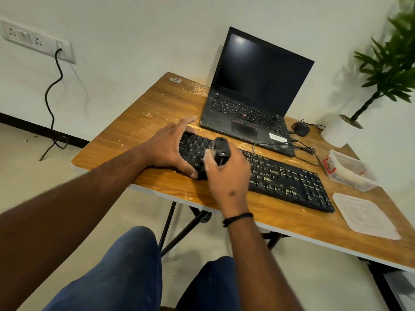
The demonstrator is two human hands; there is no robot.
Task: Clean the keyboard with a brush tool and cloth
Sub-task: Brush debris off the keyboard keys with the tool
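A black keyboard (285, 179) with pale dust and crumbs between its keys lies across the wooden table (143, 122). My left hand (170, 147) spans the keyboard's left end, thumb at its near edge and fingers reaching over its far edge. My right hand (226, 176) is above the keyboard's left part and grips a black brush tool (221, 151) by its handle, the handle's round end pointing up. The bristles are hidden behind my fingers. No cloth is in view.
An open black laptop (253, 95) stands behind the keyboard, with a black mouse (300, 128) and cables to its right. A clear plastic box (350, 170) and its lid (366, 215) lie at the right. A potted plant (381, 86) stands beyond the table's corner.
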